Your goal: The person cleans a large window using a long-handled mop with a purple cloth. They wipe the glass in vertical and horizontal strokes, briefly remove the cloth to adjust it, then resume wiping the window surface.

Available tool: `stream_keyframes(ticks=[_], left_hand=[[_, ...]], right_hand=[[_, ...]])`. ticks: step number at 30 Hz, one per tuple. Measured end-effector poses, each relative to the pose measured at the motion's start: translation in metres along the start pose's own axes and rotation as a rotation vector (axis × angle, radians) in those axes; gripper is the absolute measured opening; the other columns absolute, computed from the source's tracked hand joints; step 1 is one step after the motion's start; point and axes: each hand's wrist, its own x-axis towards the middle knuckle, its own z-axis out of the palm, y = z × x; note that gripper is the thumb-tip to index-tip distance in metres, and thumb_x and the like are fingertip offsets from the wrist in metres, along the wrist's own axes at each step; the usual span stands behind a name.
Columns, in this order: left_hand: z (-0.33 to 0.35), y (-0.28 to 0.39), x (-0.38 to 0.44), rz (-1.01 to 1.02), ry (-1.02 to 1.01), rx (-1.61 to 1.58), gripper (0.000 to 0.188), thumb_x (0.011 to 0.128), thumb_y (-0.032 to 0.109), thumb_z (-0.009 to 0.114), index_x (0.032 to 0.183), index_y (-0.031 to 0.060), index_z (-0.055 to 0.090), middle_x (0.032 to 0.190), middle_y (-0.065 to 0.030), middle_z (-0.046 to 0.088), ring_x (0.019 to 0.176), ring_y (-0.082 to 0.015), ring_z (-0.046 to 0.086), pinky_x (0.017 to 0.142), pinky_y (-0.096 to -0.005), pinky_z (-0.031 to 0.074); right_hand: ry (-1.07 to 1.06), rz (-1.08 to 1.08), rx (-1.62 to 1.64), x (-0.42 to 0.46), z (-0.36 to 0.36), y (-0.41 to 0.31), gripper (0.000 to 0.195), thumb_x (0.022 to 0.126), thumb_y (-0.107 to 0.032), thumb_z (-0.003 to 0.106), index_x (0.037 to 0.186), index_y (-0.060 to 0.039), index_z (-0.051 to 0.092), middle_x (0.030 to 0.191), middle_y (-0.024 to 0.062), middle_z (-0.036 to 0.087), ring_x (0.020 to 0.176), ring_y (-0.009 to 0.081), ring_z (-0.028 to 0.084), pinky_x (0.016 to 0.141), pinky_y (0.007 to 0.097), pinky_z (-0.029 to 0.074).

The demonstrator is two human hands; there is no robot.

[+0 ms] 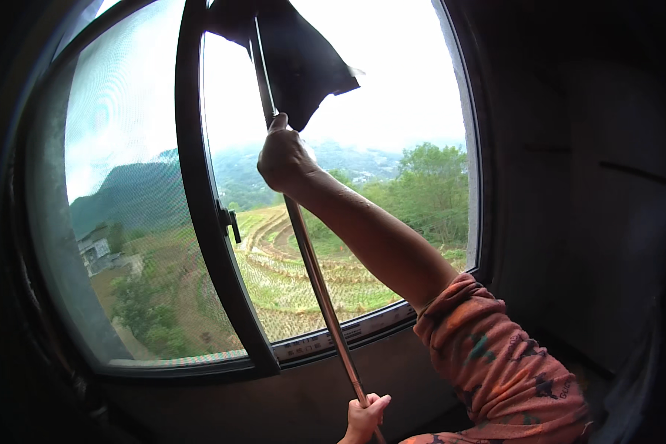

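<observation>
A long metal pole (312, 261) stands slanted before the window, its upper end reaching a dark cloth (302, 61) that hangs at the top against the bright sky. My right hand (284, 158) is closed around the pole just under the cloth, the arm stretched up in a rolled patterned sleeve. Lower down, near the bottom edge of the view, my left hand (364, 417) grips the same pole, its thumb pointing right. The top end of the pole is hidden by the cloth.
The dark window frame (213, 238) has a handle (232, 223) beside the right-hand opening. An insect screen (139, 222) covers the left part. Below runs the window's bottom rail (305, 345), and a dark wall (560, 183) stands at the right.
</observation>
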Motion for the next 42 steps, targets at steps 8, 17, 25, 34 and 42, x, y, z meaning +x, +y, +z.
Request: stream_keyframes(ticks=[8, 17, 25, 34, 42], left_hand=[[0.016, 0.026, 0.016, -0.016, -0.038, 0.047, 0.031, 0.079, 0.016, 0.063, 0.053, 0.0090, 0.047, 0.045, 0.0038, 0.043, 0.037, -0.0044, 0.040, 0.035, -0.0194, 0.030], [0.097, 0.059, 0.064, 0.004, -0.322, 0.132, 0.029, 0.080, 0.020, 0.063, 0.059, 0.0104, 0.046, 0.049, 0.0045, 0.042, 0.039, -0.0045, 0.037, 0.036, -0.0204, 0.030], [0.097, -0.003, 0.055, -0.069, -0.179, 0.189, 0.029, 0.078, 0.023, 0.064, 0.058, 0.0099, 0.047, 0.050, 0.0039, 0.043, 0.041, -0.0049, 0.038, 0.039, -0.0211, 0.030], [-0.006, -0.183, -0.042, -0.286, -0.071, 0.421, 0.029, 0.075, 0.021, 0.066, 0.053, 0.0076, 0.051, 0.047, 0.0023, 0.044, 0.044, -0.0098, 0.044, 0.042, -0.0272, 0.036], [0.004, -0.074, -0.008, -0.114, 0.014, 0.404, 0.030, 0.072, 0.025, 0.067, 0.055, 0.0064, 0.052, 0.049, 0.0012, 0.048, 0.045, -0.0068, 0.045, 0.042, -0.0250, 0.035]], right_hand=[[0.140, 0.089, -0.038, 0.035, -0.051, 0.051, 0.049, 0.082, -0.009, 0.046, 0.117, 0.0146, 0.021, 0.089, 0.0329, 0.053, 0.076, 0.0365, 0.061, 0.062, 0.0360, 0.054], [0.360, 0.323, -0.330, 0.065, -0.191, 0.197, 0.047, 0.079, -0.013, 0.050, 0.115, 0.0102, 0.031, 0.105, 0.0314, 0.052, 0.097, 0.0364, 0.057, 0.083, 0.0386, 0.048], [0.382, 0.376, -0.098, -0.004, -0.157, 0.241, 0.035, 0.079, -0.014, 0.049, 0.105, 0.0066, 0.035, 0.088, 0.0309, 0.057, 0.078, 0.0385, 0.061, 0.068, 0.0393, 0.052], [0.315, 0.437, 0.074, -0.218, -0.026, 0.259, 0.041, 0.075, -0.011, 0.049, 0.105, 0.0068, 0.029, 0.066, 0.0291, 0.055, 0.066, 0.0449, 0.056, 0.058, 0.0479, 0.046], [0.473, 0.390, -0.086, -0.100, -0.068, 0.229, 0.041, 0.074, -0.011, 0.051, 0.104, 0.0107, 0.034, 0.073, 0.0318, 0.056, 0.071, 0.0419, 0.059, 0.059, 0.0440, 0.050]])
